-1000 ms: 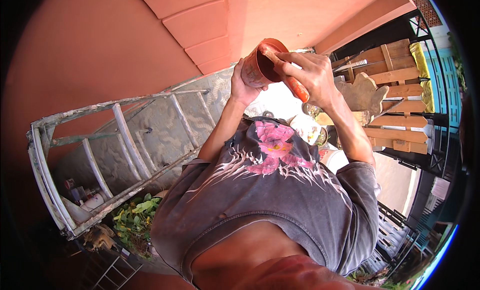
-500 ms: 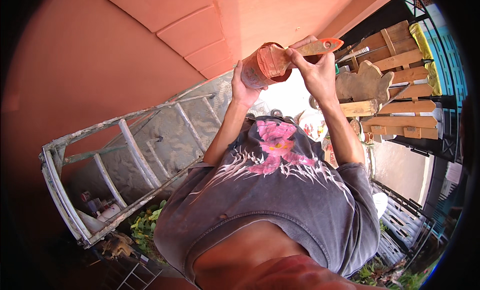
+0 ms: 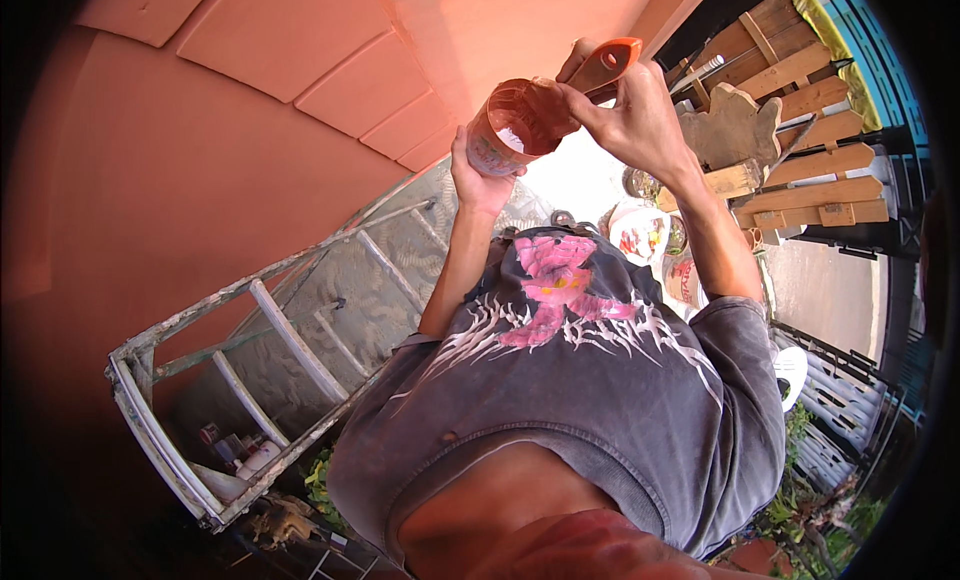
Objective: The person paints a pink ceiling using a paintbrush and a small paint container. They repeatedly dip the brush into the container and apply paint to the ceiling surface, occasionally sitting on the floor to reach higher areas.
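Ahead of my chest, my left hand (image 3: 478, 187) is closed round a small paint can (image 3: 488, 148). The can tilts with its mouth up and to the right. Reddish-orange paint coats its inside, and a pale patch shows within. My right hand (image 3: 640, 122) grips the orange-tipped handle of a paintbrush (image 3: 606, 64). The paint-covered bristle end is at the can's right rim, partly hidden by my fingers, so I cannot tell exactly where it touches.
A salmon-coloured wall (image 3: 230, 170) with raised panels rises at the left and front. A worn ladder (image 3: 290, 325) stands at the left beside it. At the right are wooden pallet boards (image 3: 810, 160), a white bag (image 3: 637, 230) and a dark metal gate (image 3: 900, 280).
The brush has shifted from lying across the can's mouth to its right rim, its handle tipping more upright. The can's inside now shows. My view has turned slightly.
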`<state>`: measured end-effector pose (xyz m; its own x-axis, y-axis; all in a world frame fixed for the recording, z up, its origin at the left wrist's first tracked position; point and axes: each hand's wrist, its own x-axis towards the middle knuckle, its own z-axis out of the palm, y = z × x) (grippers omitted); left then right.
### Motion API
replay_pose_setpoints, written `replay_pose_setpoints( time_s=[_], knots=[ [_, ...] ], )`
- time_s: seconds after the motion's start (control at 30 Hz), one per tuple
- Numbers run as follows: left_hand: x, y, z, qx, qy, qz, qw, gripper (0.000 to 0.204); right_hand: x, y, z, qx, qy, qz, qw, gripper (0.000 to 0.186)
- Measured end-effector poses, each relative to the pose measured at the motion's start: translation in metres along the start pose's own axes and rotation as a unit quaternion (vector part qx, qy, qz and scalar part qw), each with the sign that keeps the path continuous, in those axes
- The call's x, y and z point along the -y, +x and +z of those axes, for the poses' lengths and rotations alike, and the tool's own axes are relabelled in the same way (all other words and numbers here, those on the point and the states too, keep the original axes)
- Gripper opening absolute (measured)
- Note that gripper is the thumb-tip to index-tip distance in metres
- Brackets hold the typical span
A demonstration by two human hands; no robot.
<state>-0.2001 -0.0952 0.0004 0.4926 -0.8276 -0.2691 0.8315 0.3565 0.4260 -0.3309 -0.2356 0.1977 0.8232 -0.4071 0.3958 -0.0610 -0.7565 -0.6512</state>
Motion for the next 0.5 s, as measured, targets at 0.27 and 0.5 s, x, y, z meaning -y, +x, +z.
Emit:
replay_pose_setpoints(
  time_s=[0.27,0.5],
  knots=[
    [0.008,0.005,0.000,0.052,-0.018,-0.002,0.998,0.058,0.017,0.011,-0.005,0.069,-0.189,-0.126,0.971,0.026],
    [0.012,0.010,0.002,0.013,-0.026,-0.014,0.999,0.057,0.012,-0.007,0.011,-0.008,-0.031,-0.058,0.998,0.011]
  ],
)
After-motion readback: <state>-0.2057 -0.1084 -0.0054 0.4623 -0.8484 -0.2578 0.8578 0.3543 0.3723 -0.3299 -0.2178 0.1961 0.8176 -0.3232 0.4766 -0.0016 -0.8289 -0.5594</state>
